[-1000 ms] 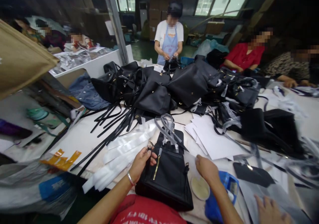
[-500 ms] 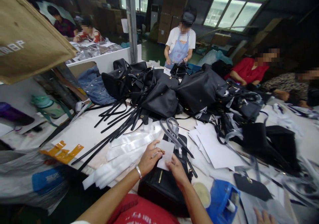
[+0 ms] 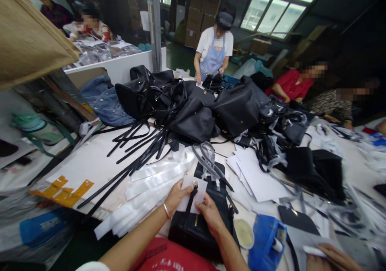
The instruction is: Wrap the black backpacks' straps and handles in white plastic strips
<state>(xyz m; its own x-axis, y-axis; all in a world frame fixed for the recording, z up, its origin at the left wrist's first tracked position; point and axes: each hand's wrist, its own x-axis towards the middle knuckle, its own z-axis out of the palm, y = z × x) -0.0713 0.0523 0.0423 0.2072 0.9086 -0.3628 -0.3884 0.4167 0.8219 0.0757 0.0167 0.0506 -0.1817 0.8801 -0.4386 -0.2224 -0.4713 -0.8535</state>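
Observation:
A small white paper sheet is held between my two hands above a black backpack. A black strap with a gold buckle lies across the sheet. My left hand grips the sheet's left side, its thumb beside the buckle. My right hand pinches the lower right edge of the sheet, thumb and fingers together. The backpack lies on the table close to my body, with a gold zip pull on its front and clear-wrapped handles at its far end.
Black bags are heaped across the table. White strips and black straps lie left, white sheets right. A blue container stands beside a round pale dish. A co-worker's hand is at lower right; others work beyond.
The strap and its buckle now show lying over the sheet; before, only a small gold piece showed by my left thumb. The sheet moved slightly left and down. The co-worker's hand came further in.

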